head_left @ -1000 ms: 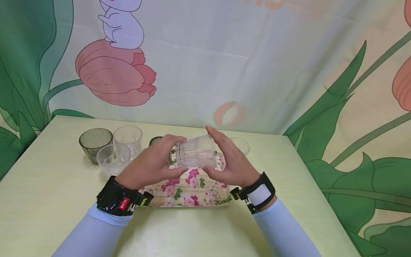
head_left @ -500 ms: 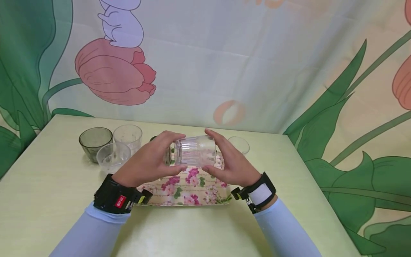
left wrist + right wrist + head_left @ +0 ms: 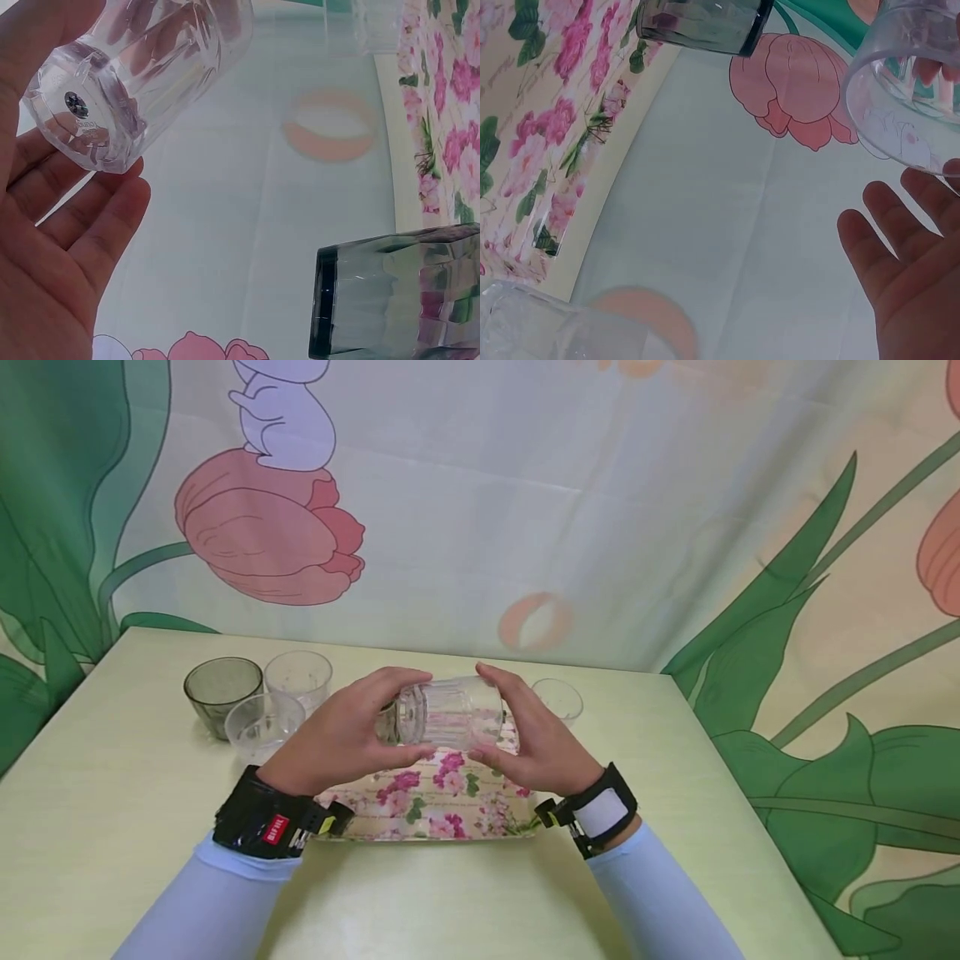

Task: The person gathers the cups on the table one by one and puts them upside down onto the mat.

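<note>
A clear faceted drinking glass (image 3: 453,712) lies sideways in the air above the floral tray (image 3: 427,802), its base to the left and its mouth to the right. My left hand (image 3: 345,727) grips the base end between thumb and fingers; in the left wrist view a dark round mark shows on that base. My right hand (image 3: 536,735) holds the rim end, thumb below and index finger above. Behind the left hand stands a smoky grey glass (image 3: 386,722), mostly hidden in the head view but plain in the left wrist view.
At the left of the table stand a smoky glass bowl-shaped cup (image 3: 217,693) and two clear cups, one behind (image 3: 303,681) and one in front (image 3: 262,727). Another clear glass (image 3: 558,700) stands behind the right hand. A printed curtain (image 3: 450,527) hangs behind the table.
Both hands have shifted slightly left with the clear glass. It has gone from a slight tilt to nearly level, and its base now turns more toward the head camera.
</note>
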The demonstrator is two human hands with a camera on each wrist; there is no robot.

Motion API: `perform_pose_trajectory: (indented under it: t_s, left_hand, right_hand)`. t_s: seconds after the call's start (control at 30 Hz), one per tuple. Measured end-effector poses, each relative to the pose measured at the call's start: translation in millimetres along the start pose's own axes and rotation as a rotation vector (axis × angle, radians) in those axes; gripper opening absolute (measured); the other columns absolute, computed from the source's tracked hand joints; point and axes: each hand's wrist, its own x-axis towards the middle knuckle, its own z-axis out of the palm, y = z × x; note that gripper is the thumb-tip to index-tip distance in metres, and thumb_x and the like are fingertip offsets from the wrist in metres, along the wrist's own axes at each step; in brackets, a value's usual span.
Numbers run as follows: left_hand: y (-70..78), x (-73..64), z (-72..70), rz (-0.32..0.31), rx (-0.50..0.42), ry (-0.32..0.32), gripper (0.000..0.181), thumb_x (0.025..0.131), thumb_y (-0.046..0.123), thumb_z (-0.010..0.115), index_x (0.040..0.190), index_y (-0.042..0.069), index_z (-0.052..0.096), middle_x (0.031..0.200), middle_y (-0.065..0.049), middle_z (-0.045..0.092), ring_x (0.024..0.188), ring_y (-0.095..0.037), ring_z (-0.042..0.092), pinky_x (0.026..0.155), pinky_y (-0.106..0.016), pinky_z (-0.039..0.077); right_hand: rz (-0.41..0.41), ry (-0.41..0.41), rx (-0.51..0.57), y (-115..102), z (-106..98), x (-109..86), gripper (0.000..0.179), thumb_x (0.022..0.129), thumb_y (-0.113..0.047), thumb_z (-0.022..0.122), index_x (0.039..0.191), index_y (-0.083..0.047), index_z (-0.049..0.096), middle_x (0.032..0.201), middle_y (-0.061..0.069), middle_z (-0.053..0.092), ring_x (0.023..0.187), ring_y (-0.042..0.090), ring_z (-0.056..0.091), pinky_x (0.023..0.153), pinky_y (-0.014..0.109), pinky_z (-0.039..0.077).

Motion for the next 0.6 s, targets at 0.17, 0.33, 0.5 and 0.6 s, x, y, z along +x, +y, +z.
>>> perform_pose_trajectory:
  t_s: [0.17,0.33,0.5,0.6]
  left_hand:
    - [0.6,0.1,-0.2,0.010,0.005,0.031,0.079,0.079,0.039,0.085,0.145,0.013,0.049,0.140,-0.002,0.056,0.125,-0.018,0.056,0.101,-0.042,0.052]
    - [2.4,0.2,-2.5,0.003,0.017,0.041,0.079,0.079,0.037,0.085,0.144,0.012,0.049,0.139,-0.003,0.055,0.125,-0.018,0.055,0.100,-0.042,0.052]
    - [1.8,0.9,-2.0,0.004,0.035,0.040,0.078,0.079,0.034,0.085,0.144,0.012,0.050,0.140,-0.003,0.055,0.128,-0.019,0.054,0.103,-0.042,0.050]
    - [0.7,1.0,-1.3,0.006,0.038,0.041,0.077,0.078,0.032,0.086,0.144,0.012,0.050,0.140,-0.003,0.055,0.130,-0.020,0.053,0.104,-0.042,0.050]
  right_hand:
    - [-0.037,0.070,-0.038,-1.4,-0.8,2.2,0.084,0.093,-0.052,0.061,0.157,-0.012,0.025,0.155,0.009,0.038,0.142,0.022,0.038,0.117,0.043,0.036]
    - [-0.060,0.127,-0.021,-5.1,-4.1,5.3,0.078,0.089,-0.035,0.068,0.154,-0.009,0.033,0.152,0.012,0.041,0.141,0.025,0.039,0.117,0.044,0.036]
    - [-0.036,0.190,-0.045,-6.8,-9.7,3.7,0.070,0.089,-0.032,0.066,0.150,-0.009,0.041,0.151,0.012,0.044,0.140,0.026,0.041,0.115,0.046,0.038]
    - [-0.021,0.225,-0.074,-4.8,-12.4,1.5,0.064,0.090,-0.033,0.064,0.147,-0.009,0.046,0.150,0.012,0.046,0.140,0.027,0.041,0.113,0.049,0.038]
